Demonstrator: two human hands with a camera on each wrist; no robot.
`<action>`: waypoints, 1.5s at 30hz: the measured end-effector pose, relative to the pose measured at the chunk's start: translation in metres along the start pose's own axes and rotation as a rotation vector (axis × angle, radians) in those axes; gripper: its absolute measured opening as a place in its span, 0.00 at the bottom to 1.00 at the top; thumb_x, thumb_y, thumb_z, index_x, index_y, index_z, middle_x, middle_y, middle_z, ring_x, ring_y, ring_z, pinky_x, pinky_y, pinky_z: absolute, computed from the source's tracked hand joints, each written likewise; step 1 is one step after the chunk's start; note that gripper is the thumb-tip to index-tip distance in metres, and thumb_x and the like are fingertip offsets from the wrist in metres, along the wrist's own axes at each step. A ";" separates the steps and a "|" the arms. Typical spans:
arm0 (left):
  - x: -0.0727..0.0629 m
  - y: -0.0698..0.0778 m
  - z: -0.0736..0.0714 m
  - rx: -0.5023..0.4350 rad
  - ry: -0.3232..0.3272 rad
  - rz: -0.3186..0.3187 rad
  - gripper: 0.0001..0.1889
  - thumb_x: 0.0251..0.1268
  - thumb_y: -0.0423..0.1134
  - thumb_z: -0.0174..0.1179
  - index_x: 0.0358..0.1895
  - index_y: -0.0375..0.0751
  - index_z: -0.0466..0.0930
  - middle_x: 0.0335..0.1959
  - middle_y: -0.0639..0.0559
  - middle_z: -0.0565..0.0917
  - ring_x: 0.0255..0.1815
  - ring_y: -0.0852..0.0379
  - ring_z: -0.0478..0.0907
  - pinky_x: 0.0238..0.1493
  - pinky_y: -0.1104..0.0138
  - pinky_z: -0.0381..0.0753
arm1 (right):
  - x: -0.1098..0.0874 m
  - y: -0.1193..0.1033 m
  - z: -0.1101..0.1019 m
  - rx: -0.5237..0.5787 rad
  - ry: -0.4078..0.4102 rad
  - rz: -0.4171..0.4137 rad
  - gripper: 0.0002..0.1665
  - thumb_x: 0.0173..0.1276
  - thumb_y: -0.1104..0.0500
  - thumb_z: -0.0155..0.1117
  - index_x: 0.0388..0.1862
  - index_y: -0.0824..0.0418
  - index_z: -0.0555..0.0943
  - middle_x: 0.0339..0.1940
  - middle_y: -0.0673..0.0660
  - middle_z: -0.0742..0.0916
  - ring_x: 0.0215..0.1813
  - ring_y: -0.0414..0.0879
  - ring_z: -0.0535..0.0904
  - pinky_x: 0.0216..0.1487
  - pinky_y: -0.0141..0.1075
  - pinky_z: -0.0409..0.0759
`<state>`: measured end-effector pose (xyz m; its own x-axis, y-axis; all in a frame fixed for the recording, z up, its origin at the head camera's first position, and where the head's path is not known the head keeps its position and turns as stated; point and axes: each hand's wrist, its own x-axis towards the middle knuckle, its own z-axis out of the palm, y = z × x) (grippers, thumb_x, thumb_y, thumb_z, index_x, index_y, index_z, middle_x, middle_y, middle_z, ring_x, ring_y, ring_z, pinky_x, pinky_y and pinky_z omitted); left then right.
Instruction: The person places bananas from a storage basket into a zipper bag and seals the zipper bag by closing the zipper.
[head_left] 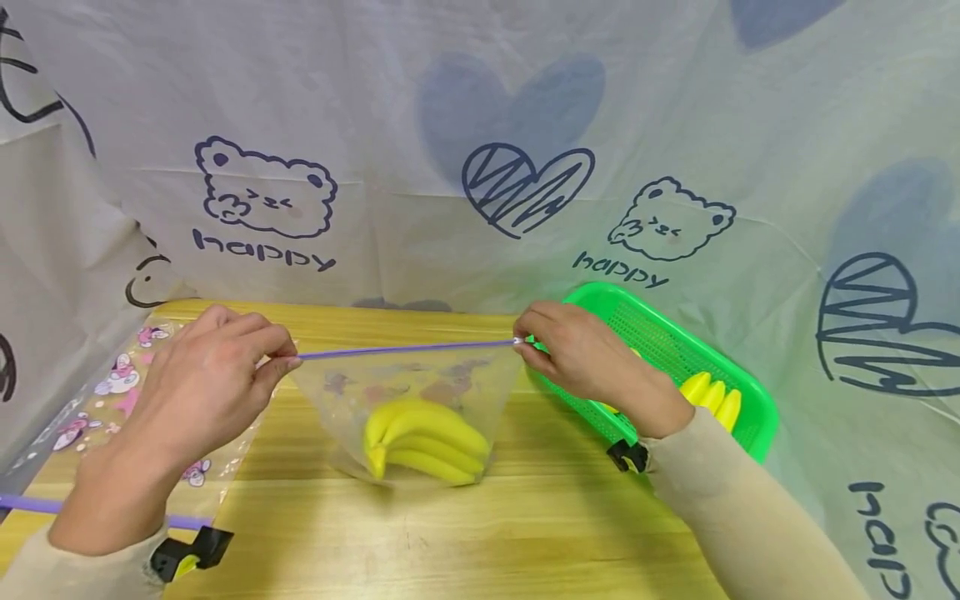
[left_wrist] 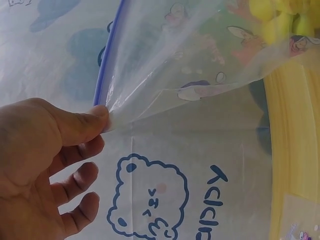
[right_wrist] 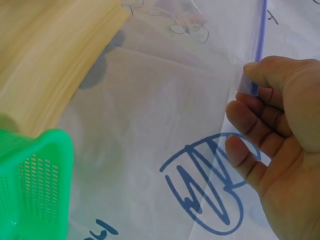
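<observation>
A clear zip bag with a purple zip strip along its top hangs between my two hands, its lower part near the tabletop. Inside it lies a bunch of yellow bananas. My left hand pinches the left end of the strip between thumb and forefinger, the other fingers loosely bent in the left wrist view. At the strip's right end, my right hand pinches the corner with thumb and forefinger. The strip is stretched nearly straight, and the right wrist view shows its purple end under the thumb.
A green perforated basket holding more bananas stands at the right, partly behind my right forearm. Another printed zip bag lies flat on the wooden table at the left, under my left arm. A printed cloth hangs behind.
</observation>
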<state>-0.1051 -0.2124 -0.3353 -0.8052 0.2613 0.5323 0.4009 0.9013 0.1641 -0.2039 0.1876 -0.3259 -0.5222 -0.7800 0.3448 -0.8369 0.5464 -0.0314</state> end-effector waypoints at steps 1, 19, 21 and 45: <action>0.000 0.000 0.001 0.000 0.008 0.002 0.04 0.62 0.36 0.73 0.35 0.50 0.87 0.36 0.56 0.88 0.42 0.49 0.76 0.34 0.53 0.74 | 0.000 0.000 0.000 0.003 0.001 0.007 0.06 0.77 0.58 0.66 0.46 0.60 0.83 0.41 0.53 0.87 0.41 0.47 0.82 0.47 0.42 0.84; 0.036 -0.005 0.029 -0.008 0.090 -0.022 0.03 0.65 0.33 0.71 0.37 0.44 0.87 0.34 0.50 0.86 0.36 0.44 0.75 0.31 0.51 0.74 | 0.019 0.028 0.013 -0.080 0.202 0.099 0.07 0.78 0.61 0.63 0.44 0.65 0.82 0.39 0.58 0.86 0.40 0.54 0.82 0.43 0.47 0.82; 0.040 -0.006 0.032 -0.011 0.093 -0.015 0.02 0.65 0.33 0.71 0.37 0.43 0.87 0.34 0.49 0.86 0.36 0.44 0.75 0.32 0.51 0.74 | 0.021 0.031 0.015 -0.099 0.242 0.103 0.07 0.78 0.61 0.63 0.44 0.65 0.82 0.38 0.58 0.86 0.38 0.54 0.81 0.42 0.47 0.80; -0.033 0.024 0.028 -0.156 -0.535 0.113 0.12 0.64 0.41 0.74 0.31 0.62 0.80 0.32 0.71 0.76 0.39 0.63 0.71 0.37 0.64 0.75 | -0.062 -0.030 0.027 0.118 -0.340 0.216 0.06 0.65 0.58 0.68 0.34 0.51 0.78 0.31 0.44 0.79 0.34 0.39 0.71 0.39 0.35 0.75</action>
<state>-0.0807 -0.1897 -0.3723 -0.8467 0.5282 0.0651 0.5242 0.8068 0.2727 -0.1512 0.2113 -0.3712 -0.6954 -0.7186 -0.0106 -0.7051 0.6850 -0.1832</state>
